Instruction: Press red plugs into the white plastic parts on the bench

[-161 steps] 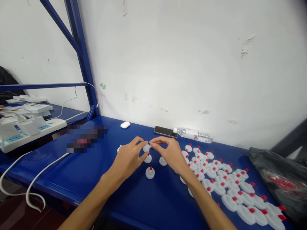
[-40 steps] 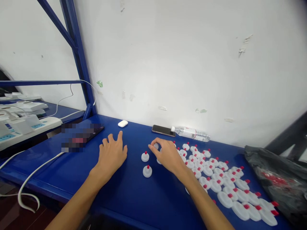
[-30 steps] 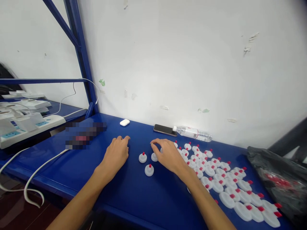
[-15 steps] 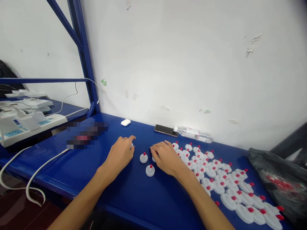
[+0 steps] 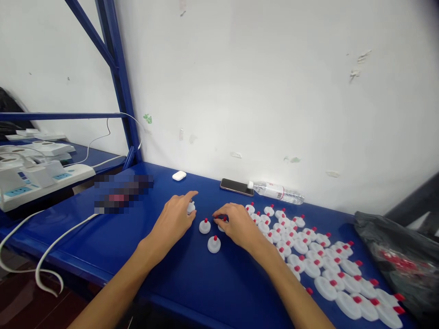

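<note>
My left hand is closed loosely round a small white plastic cap, its index finger stretched out; no red tip shows on this piece. My right hand hovers low over the table, thumb and index finger a little apart. Just behind its thumb stands a white cap with a red tip, partly hidden by the hand. Between my hands sits one red-tipped white cap, upright. Another red-tipped cap stands nearer to me.
Many red-tipped white caps spread over the right of the blue table. Along the wall lie a phone, a water bottle and a white case. A dark plastic bag is far right; power strips stand left.
My right thumb and index finger have parted slightly, and the red tip beside them now shows. More of the white cap in my left hand is visible. The view has shifted slightly.
</note>
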Tool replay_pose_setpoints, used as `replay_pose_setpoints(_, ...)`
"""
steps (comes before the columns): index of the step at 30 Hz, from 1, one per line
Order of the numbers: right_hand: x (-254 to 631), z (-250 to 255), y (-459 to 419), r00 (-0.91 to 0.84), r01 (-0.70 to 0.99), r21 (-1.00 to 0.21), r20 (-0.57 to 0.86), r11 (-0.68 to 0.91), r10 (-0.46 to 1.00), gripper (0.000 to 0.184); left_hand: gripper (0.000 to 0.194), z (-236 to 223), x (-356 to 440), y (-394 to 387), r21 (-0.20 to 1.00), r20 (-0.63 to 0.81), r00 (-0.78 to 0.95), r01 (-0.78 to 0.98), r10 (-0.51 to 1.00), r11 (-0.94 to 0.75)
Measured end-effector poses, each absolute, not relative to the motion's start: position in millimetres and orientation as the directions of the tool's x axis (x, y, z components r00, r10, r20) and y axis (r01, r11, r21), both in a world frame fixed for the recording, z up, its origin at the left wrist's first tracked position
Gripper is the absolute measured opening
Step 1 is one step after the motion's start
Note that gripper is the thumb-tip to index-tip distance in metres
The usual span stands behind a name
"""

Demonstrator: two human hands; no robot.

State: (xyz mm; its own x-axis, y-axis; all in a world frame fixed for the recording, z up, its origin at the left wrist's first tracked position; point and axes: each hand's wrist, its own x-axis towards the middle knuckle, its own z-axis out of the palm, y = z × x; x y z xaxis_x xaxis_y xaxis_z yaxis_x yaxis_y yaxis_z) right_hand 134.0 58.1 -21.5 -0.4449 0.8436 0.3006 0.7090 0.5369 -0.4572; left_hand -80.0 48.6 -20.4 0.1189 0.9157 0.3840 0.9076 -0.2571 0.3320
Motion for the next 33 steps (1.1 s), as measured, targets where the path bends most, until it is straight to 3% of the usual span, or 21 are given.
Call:
replay_pose_setpoints(6,130,-11,54,-0.321,0.591,-0.629,0.391,0.505,0.863,0.016,0.053,-17,-78,49,0.381,0.428,0.173,0.855,0.887,-0.35)
replay_pose_setpoints(13,122,-2,45,-0.232,0.364,-0.777,0.458,0.513,0.858,0.01,0.064,-14,-70,43,0.349,0.463,0.32,0.791,0.826,-0.502)
replay_pose_setpoints(25,119,-3,44,-0.25,0.187,-0.893,0.36,0.409,0.899,0.007,0.074,-19,-68,43,0.333,0.562,0.422,0.672,0.711,-0.662)
replay_pose_setpoints(30,122,-1,47,-0.298,0.024,-0.954,0.279,0.299,0.913,0.017,0.071,-16,-69,42,0.329,0.651,0.409,0.607,0.639,-0.723)
replay_pose_setpoints(33,121,1,44,-0.252,-0.012,-0.965,0.256,0.262,0.933,0.038,0.067,-13,-68,39,0.323,0.701,0.405,0.553,0.587,-0.768)
